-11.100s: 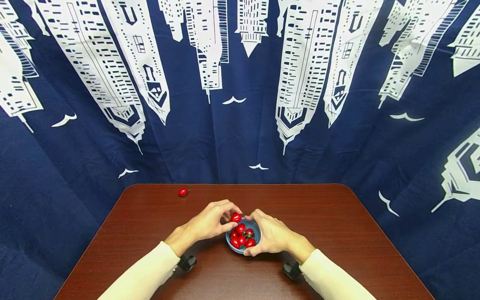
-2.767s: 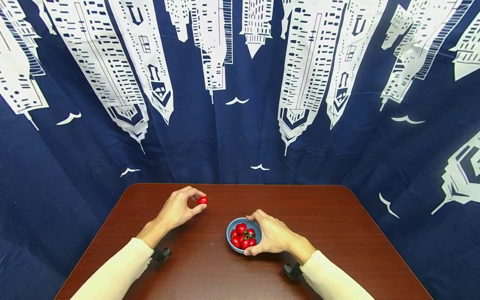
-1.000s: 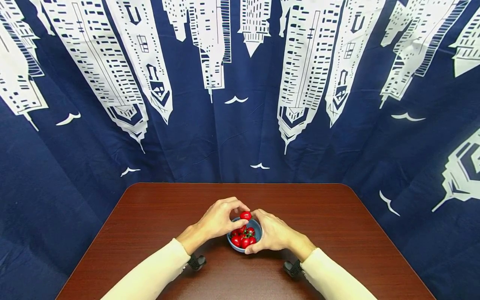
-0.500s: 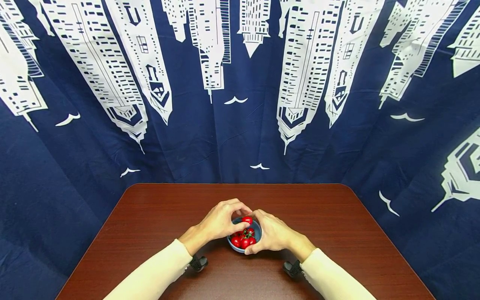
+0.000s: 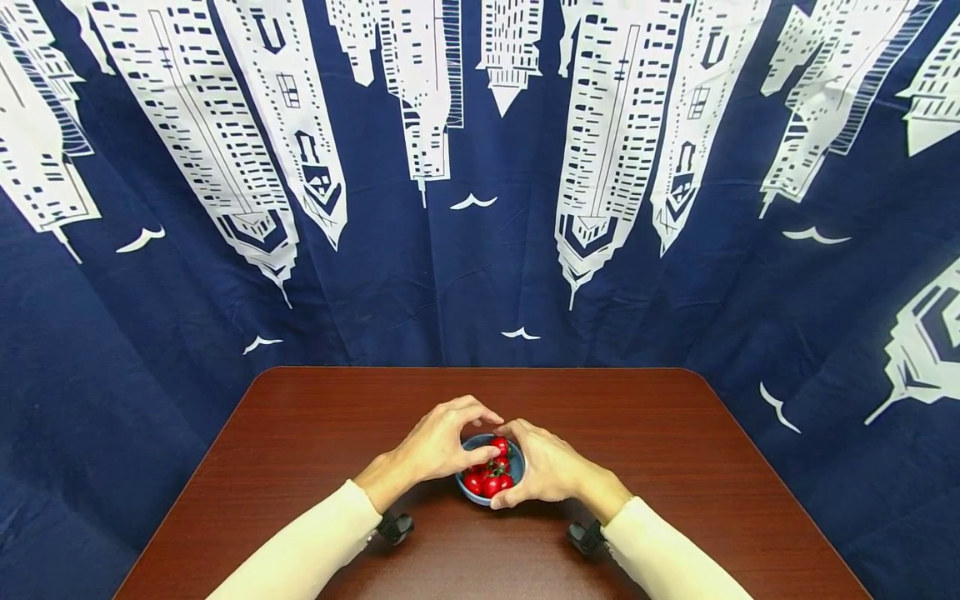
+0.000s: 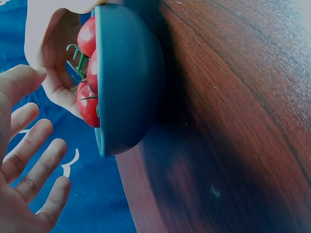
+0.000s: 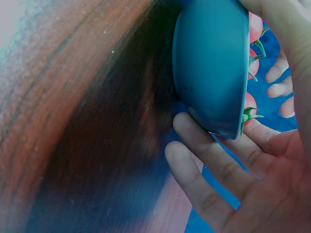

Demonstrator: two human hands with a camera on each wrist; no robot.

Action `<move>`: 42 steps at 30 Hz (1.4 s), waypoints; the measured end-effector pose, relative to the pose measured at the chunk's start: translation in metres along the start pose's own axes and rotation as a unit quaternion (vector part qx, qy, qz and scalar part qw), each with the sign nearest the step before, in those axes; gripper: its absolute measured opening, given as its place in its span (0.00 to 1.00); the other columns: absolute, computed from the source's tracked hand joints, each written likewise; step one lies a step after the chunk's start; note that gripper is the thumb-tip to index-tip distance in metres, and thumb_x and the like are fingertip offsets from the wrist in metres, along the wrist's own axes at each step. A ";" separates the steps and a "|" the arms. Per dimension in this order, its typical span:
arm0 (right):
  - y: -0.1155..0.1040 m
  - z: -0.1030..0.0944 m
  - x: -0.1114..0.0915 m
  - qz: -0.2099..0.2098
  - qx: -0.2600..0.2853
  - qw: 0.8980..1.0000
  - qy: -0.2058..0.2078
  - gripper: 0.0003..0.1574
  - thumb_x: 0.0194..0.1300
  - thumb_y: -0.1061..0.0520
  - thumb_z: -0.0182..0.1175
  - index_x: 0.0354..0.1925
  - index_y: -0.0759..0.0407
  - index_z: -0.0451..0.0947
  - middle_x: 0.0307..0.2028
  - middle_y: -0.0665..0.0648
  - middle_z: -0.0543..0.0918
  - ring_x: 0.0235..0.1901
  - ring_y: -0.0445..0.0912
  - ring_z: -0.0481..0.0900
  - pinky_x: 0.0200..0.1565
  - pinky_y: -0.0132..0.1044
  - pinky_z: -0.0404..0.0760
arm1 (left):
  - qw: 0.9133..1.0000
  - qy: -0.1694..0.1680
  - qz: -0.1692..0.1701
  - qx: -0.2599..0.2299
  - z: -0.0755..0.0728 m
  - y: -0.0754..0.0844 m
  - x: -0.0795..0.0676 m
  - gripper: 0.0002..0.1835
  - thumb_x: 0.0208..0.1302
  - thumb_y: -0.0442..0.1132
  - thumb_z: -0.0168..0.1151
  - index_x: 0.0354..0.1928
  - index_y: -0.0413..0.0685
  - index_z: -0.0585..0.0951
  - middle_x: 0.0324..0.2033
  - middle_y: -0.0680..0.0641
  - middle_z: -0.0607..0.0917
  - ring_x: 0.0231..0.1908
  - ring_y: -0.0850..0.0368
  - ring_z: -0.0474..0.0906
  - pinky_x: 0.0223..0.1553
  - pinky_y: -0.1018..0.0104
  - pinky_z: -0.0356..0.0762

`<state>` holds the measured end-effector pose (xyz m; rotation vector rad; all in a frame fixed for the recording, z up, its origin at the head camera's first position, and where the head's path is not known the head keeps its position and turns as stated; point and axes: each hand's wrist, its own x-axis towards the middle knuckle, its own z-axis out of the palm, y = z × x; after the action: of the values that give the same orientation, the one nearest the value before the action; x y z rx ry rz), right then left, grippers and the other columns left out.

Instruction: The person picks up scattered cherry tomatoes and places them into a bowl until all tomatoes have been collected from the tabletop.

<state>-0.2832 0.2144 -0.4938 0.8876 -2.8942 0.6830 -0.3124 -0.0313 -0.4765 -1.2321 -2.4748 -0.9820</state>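
A small blue bowl [image 5: 517, 467] stands on the table with several red cherry tomatoes [image 5: 491, 485] in it, some with green stems. My right hand [image 5: 552, 468] holds the bowl from the right, thumb at its near rim and fingers curved round its far side. Over the bowl's left side hovers my left hand [image 5: 438, 442], fingers spread and slightly bent, with nothing between them. One tomato [image 5: 499, 445] lies at the back of the bowl, just under the left thumb. In the left wrist view, the left fingers [image 6: 41, 167] are apart from the bowl's rim.
The brown wooden table [image 5: 337, 417] has rounded back corners. Behind it hangs a dark blue cloth [image 5: 480, 275] printed with white buildings and birds. A black wrist camera sits under each wrist, the left one [image 5: 395, 527] and the right one [image 5: 585, 537].
The left hand earlier picked up the lone tomato from the back left of the table, carried it to the bowl, lowered it in and let go. The right hand has stayed on the bowl.
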 end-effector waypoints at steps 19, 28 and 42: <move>0.002 -0.002 -0.002 0.020 0.009 1.000 -0.014 0.66 0.41 0.17 0.78 0.69 0.48 0.73 0.59 0.43 0.82 0.55 0.41 0.83 0.58 0.44 0.86 | 0.998 0.029 -0.015 0.060 -0.016 -0.008 -0.020 0.23 0.61 0.53 0.80 0.58 0.66 0.86 0.52 0.57 0.88 0.49 0.56 0.88 0.54 0.57 0.85; 0.000 -0.002 -0.007 0.023 0.021 0.999 -0.011 0.69 0.46 0.15 0.74 0.75 0.49 0.70 0.64 0.46 0.80 0.61 0.44 0.82 0.61 0.51 0.85 | 0.991 0.020 -0.076 0.105 -0.025 -0.009 -0.035 0.26 0.62 0.60 0.77 0.61 0.69 0.84 0.55 0.59 0.86 0.57 0.55 0.84 0.58 0.51 0.76; 0.001 -0.007 -0.026 0.043 -0.019 0.998 0.042 0.66 0.54 0.12 0.65 0.83 0.29 0.56 0.79 0.36 0.63 0.75 0.46 0.71 0.55 0.61 0.85 | 0.981 -0.008 -0.118 0.153 -0.040 -0.015 -0.058 0.38 0.62 0.69 0.72 0.72 0.66 0.78 0.69 0.54 0.81 0.67 0.48 0.78 0.66 0.42 0.75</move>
<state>-0.2622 0.2319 -0.4923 0.7151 -2.8751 0.6519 -0.2919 -0.1000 -0.4800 -0.8709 -2.7005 -0.6048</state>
